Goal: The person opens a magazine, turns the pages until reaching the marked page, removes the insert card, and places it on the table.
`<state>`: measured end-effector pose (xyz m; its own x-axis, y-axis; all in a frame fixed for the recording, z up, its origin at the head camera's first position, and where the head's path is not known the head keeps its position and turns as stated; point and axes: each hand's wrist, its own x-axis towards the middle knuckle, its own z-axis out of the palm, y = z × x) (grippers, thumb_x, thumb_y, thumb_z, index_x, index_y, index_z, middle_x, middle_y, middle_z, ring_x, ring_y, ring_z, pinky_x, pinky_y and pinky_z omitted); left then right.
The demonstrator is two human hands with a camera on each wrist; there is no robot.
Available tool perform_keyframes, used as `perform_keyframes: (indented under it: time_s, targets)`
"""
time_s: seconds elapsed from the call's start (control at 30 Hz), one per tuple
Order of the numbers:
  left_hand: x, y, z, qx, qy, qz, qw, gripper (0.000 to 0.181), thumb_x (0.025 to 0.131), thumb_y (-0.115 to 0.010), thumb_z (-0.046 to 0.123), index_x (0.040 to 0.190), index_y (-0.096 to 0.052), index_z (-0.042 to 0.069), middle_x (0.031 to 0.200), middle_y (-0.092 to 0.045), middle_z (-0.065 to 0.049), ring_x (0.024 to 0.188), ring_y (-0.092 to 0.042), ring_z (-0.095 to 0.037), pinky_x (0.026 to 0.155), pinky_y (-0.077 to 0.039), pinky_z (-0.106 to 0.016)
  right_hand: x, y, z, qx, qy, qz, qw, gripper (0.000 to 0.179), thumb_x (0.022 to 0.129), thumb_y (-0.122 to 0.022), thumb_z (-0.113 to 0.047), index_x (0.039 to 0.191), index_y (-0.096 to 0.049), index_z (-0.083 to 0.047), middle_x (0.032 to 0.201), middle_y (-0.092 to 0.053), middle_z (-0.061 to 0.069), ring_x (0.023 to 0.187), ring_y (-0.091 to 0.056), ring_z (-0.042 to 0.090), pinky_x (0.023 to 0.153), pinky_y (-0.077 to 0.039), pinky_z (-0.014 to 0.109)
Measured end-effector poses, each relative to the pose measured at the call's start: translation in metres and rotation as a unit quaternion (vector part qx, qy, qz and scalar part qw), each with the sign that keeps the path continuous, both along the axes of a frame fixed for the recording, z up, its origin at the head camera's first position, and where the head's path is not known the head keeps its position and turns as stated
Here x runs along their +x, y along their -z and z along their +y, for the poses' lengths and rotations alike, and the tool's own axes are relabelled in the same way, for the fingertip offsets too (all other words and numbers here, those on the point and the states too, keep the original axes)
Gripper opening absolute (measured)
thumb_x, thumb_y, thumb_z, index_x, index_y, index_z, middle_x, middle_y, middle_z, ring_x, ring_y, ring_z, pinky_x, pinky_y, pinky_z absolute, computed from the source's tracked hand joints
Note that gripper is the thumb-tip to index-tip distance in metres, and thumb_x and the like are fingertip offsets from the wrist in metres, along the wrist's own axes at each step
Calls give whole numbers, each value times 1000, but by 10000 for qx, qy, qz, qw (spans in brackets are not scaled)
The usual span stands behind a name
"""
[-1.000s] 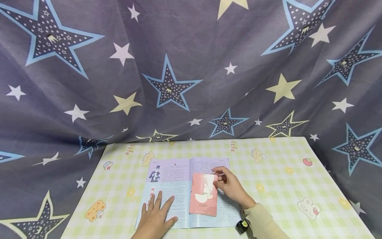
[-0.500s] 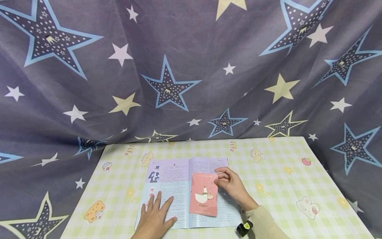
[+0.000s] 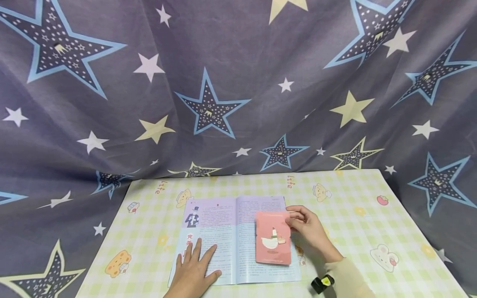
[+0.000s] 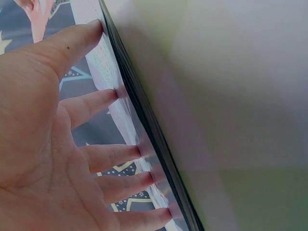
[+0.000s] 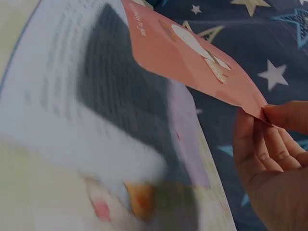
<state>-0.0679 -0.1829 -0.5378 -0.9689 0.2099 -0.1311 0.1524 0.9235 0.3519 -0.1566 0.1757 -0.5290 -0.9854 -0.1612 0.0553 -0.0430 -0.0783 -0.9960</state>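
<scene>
An open magazine [image 3: 218,215] lies on the table, its pages printed in purple and light blue. My left hand [image 3: 193,267] rests on the lower left page with fingers spread; the left wrist view has the fingertips [image 4: 108,96] pressing on the paper. My right hand [image 3: 309,227] pinches a pink card [image 3: 272,256] by its upper right edge, thumb on top and fingers beneath. A white goose is drawn on the card. In the right wrist view the card [image 5: 159,57] is raised off the page and casts a dark shadow on the text.
A checkered green and white tablecloth [image 3: 354,248] with cartoon prints covers the table. Behind it hangs a dark curtain [image 3: 238,54] patterned with stars. A black wrist camera [image 3: 322,284] with a yellow mark sits at the right sleeve [image 3: 348,279].
The pink card, pinched in my right hand, has moved right, away from the magazine's fold, and lifted off the page. My left hand has stayed in place on the left page.
</scene>
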Motion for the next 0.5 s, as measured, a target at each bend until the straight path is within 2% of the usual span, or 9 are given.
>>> perform_keyframes:
  time_s: [0.17,0.33,0.5]
  targets:
    - [-1,1,0,-20,-21,-24,10000,76,84,-74,53,146,-52,16,155,-27,-33,138,-20,-61,98,-15,-85,-3,-6,26,199,351,-36,9992,38,93,-63,8,126,-49,19,97,-69,19,78,-69,13,71,-60,28]
    - [-1,2,0,27,-38,-33,10000,75,84,-75,52,145,-53,15,154,-28,-33,138,-20,-61,98,-15,-85,-10,-10,57,277,432,-101,9986,40,95,-62,7,128,-46,20,95,-69,12,78,-67,13,69,-59,26]
    - [-1,3,1,76,-102,-51,9999,75,83,-75,51,145,-53,16,155,-27,-33,139,-19,-61,100,-13,-84,-22,-16,89,339,444,-524,9971,44,96,-63,2,132,-42,17,95,-71,7,73,-64,11,61,-56,24]
